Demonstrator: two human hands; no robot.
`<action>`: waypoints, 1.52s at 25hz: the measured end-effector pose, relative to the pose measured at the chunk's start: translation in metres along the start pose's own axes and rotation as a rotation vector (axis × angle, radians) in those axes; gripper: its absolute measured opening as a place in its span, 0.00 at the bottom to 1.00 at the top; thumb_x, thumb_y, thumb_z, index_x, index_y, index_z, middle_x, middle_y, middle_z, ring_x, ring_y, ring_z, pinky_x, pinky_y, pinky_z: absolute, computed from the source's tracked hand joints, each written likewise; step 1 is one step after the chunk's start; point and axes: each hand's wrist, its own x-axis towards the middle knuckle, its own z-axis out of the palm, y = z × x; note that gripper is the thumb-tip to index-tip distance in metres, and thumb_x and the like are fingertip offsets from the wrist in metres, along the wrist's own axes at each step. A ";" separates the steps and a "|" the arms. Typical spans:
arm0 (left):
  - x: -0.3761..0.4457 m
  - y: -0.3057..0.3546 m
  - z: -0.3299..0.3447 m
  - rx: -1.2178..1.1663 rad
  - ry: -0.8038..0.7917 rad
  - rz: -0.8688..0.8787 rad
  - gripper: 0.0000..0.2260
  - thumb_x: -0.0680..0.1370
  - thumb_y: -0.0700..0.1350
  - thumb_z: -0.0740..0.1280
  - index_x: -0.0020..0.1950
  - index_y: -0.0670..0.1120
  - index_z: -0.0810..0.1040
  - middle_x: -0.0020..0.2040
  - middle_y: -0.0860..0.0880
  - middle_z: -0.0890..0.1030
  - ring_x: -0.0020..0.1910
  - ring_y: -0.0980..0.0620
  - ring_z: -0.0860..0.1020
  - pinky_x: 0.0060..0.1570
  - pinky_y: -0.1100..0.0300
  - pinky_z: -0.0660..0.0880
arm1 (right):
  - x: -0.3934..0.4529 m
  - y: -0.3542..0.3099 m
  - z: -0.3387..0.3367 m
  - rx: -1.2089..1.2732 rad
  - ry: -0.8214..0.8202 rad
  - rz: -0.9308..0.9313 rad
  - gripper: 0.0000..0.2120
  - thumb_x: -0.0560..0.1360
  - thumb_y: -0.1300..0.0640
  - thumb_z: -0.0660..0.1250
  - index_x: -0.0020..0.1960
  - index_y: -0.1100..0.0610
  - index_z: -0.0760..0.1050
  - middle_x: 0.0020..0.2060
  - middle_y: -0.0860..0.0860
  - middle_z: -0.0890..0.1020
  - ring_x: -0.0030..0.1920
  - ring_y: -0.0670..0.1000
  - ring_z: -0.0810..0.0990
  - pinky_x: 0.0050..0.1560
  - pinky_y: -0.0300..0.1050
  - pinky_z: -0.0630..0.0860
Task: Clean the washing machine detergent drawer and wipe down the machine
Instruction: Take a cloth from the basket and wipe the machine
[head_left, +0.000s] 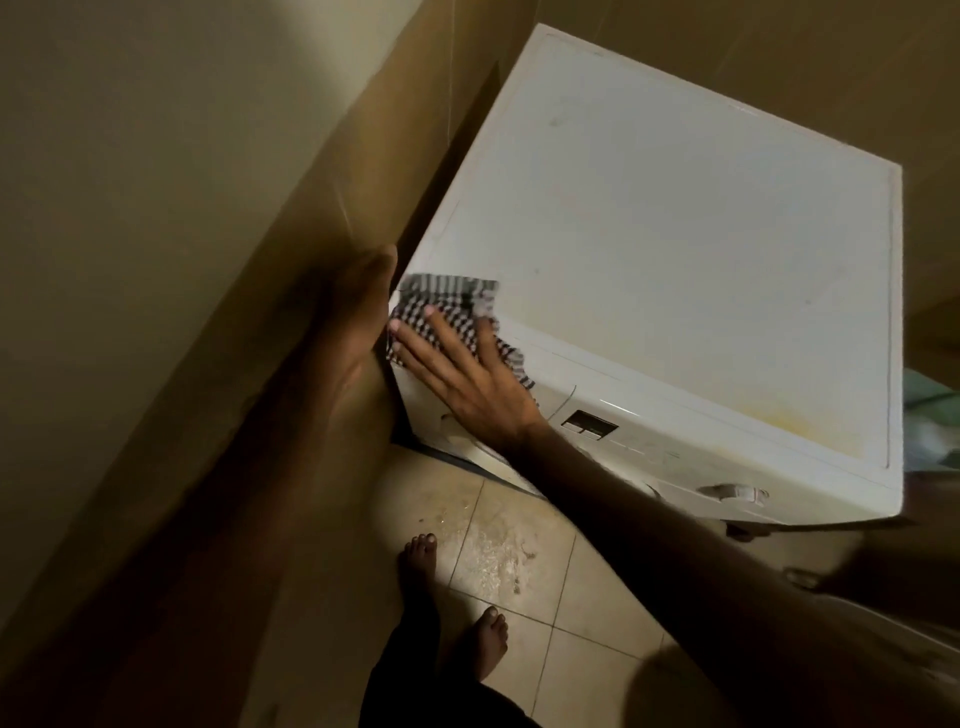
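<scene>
Wiping the washing machine (675, 249) by the wall: right hand (467, 374) presses the checkered cloth (447, 306) flat at the front-left corner, fingers spread. Left hand (358, 312) is flat alongside, blurred. I'd use overlapping strokes toward the yellowish stains.

A black-and-white checked woven cloth (452, 312) is seen lying on the white, smooth, faintly yellow-stained top of the boxy washing machine (675, 249). The beige tiled floor (519, 561) is marked by dull, gritty smears, and the tan wall (130, 182) is finished matt.
</scene>
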 end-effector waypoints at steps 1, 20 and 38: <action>-0.006 0.004 0.008 0.021 0.021 0.075 0.19 0.87 0.52 0.56 0.77 0.49 0.73 0.76 0.50 0.74 0.70 0.55 0.73 0.70 0.57 0.70 | -0.007 0.002 -0.002 0.174 0.037 0.204 0.30 0.84 0.48 0.48 0.85 0.53 0.51 0.84 0.59 0.56 0.81 0.68 0.59 0.72 0.73 0.66; 0.016 0.011 0.031 0.002 0.046 0.160 0.16 0.86 0.43 0.62 0.73 0.47 0.77 0.71 0.51 0.79 0.70 0.54 0.76 0.71 0.56 0.71 | -0.039 0.010 -0.019 0.549 -0.132 0.885 0.29 0.86 0.41 0.49 0.84 0.50 0.56 0.84 0.55 0.56 0.83 0.62 0.53 0.80 0.71 0.49; 0.071 0.071 0.070 0.229 -0.121 0.404 0.15 0.85 0.51 0.60 0.69 0.55 0.79 0.68 0.54 0.79 0.65 0.57 0.75 0.65 0.58 0.71 | 0.069 0.049 -0.005 0.787 -0.073 0.594 0.29 0.82 0.40 0.61 0.79 0.52 0.69 0.80 0.53 0.67 0.82 0.59 0.57 0.80 0.66 0.51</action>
